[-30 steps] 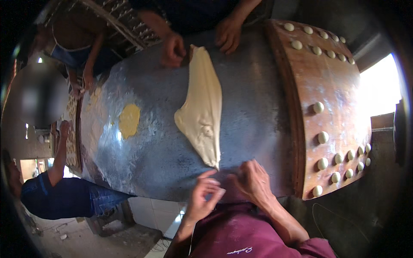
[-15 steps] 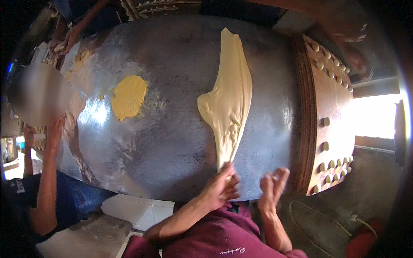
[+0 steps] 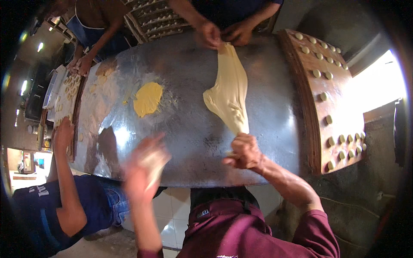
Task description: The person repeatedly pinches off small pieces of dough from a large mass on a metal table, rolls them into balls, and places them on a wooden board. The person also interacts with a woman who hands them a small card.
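Observation:
A long, glossy sheet of pale dough (image 3: 228, 86) is stretched over the metal tabletop (image 3: 271, 107). My right hand (image 3: 243, 152) is closed round its near end. My left hand (image 3: 146, 167) is smeared by motion, left of that end; something pale shows in it, but I cannot make out its fingers or what it is. A co-worker's hands (image 3: 213, 36) are at the far end of the dough. A flat yellow, buttery-looking patch (image 3: 147, 99) lies left of the dough.
A wooden board (image 3: 303, 86) with several round dough balls spans the right end. Another board (image 3: 69, 94) with small dough pieces is at the left, where a person in dark blue (image 3: 51, 206) works. Another worker's hands (image 3: 81, 64) are at the upper left. Racks (image 3: 155, 19) stand beyond.
My right hand now grips the dough's near end, which my left hand held half a second ago. My left hand has swung leftward. The co-worker's hands have returned to the far end.

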A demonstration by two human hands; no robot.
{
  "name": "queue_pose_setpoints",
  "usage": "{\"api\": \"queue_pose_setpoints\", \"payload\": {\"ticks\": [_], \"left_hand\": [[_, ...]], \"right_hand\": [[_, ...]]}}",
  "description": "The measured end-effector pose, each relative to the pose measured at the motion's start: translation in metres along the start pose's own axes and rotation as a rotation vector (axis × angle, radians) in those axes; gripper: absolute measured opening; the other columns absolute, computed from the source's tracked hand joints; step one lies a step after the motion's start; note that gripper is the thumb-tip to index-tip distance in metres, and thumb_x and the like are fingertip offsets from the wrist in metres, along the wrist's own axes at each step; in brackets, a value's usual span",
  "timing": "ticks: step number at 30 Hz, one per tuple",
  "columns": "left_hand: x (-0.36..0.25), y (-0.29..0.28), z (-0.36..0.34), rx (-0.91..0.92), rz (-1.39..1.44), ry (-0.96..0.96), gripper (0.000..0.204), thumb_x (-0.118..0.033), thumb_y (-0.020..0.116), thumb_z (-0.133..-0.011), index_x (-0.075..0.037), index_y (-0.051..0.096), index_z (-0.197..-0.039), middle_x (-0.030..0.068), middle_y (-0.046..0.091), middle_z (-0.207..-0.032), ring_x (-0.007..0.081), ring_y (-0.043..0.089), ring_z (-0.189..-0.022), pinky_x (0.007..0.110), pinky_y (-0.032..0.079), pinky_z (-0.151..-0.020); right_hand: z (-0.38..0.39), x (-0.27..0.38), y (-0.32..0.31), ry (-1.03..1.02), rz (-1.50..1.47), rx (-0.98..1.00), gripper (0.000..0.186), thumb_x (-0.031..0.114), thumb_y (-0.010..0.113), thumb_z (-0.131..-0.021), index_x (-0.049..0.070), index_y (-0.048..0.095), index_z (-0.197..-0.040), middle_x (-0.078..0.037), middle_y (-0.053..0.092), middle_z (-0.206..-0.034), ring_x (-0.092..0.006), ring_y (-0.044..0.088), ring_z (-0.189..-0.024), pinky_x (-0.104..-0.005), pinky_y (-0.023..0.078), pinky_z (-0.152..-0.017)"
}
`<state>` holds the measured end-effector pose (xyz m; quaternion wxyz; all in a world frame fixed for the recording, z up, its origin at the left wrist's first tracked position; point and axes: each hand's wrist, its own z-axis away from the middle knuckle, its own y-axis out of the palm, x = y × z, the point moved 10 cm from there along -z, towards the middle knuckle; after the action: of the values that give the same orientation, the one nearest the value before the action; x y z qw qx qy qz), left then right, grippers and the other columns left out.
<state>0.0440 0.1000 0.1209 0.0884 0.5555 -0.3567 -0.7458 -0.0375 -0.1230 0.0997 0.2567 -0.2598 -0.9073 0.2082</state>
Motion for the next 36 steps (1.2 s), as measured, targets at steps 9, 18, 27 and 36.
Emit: {"api": "queue_pose_setpoints", "payload": {"ticks": [9,18,27,36], "left_hand": [[0.177,0.087,-0.127,0.226,0.021,-0.175,0.031,-0.019,0.065,-0.095,-0.002,0.068,-0.121,0.0064,0.067,-0.118,0.0124,0.063,-0.097,0.028,0.051,-0.086],[0.094,0.031,0.029,0.208,-1.87,0.516,0.012,-0.026,0.075,-0.083,-0.015,0.074,-0.088,0.0077,0.059,-0.106,0.0268,0.052,-0.094,0.048,0.043,-0.083],[0.135,0.022,0.019,0.399,-1.973,0.275,0.017,-0.014,0.062,-0.083,-0.018,0.057,-0.098,0.0055,0.052,-0.099,0.0308,0.05,-0.092,0.048,0.033,-0.074],[0.133,0.028,-0.001,0.466,-1.954,0.319,0.013,-0.021,0.067,-0.083,-0.025,0.06,-0.093,0.0015,0.046,-0.09,0.0235,0.046,-0.087,0.045,0.031,-0.077]], "right_hand": [[0.12,0.12,-0.02,0.251,0.296,0.088,0.071,0.071,0.062,-0.079,0.003,0.054,-0.098,-0.014,0.052,-0.08,-0.0312,0.051,-0.07,-0.0467,0.041,-0.066],[0.133,0.023,-0.081,0.656,0.651,0.569,0.037,0.035,0.062,-0.092,0.018,0.062,-0.125,-0.01,0.049,-0.147,-0.0419,0.029,-0.145,-0.0686,0.004,-0.115],[0.119,-0.015,-0.063,0.652,0.461,0.429,0.047,0.009,0.062,-0.084,0.01,0.055,-0.131,-0.008,0.061,-0.134,-0.0317,0.048,-0.135,-0.0523,0.019,-0.122],[0.107,-0.04,-0.054,0.766,0.358,0.351,0.046,0.004,0.061,-0.083,0.01,0.058,-0.129,-0.01,0.063,-0.13,-0.0314,0.05,-0.134,-0.055,0.029,-0.116]]}}
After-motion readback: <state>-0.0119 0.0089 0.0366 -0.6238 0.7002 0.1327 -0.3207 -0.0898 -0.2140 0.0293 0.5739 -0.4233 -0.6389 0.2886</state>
